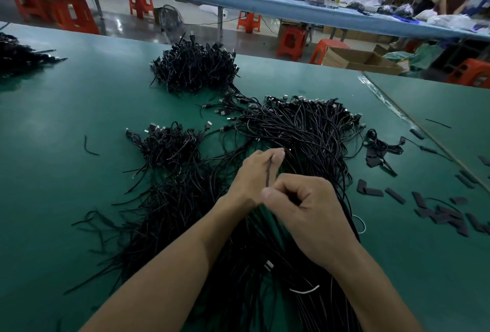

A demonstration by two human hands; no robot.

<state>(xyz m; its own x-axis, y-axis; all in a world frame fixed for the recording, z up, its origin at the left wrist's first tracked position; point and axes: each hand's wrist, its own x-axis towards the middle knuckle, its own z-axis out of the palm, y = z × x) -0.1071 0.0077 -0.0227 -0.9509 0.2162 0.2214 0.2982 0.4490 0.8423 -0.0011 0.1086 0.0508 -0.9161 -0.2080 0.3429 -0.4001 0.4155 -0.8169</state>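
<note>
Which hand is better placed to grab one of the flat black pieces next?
Probably the right hand: the flat black pieces lie on its side, the left hand farther off. Both pinch the thin cable, so right must release first.

left hand (254,176) extended forward, fingertips pinched; right hand (309,211) just behind it (touching), fingers curled, thumb against forefinger. both bare forearms converge from the near edge of the worktop (79,109).
</note>
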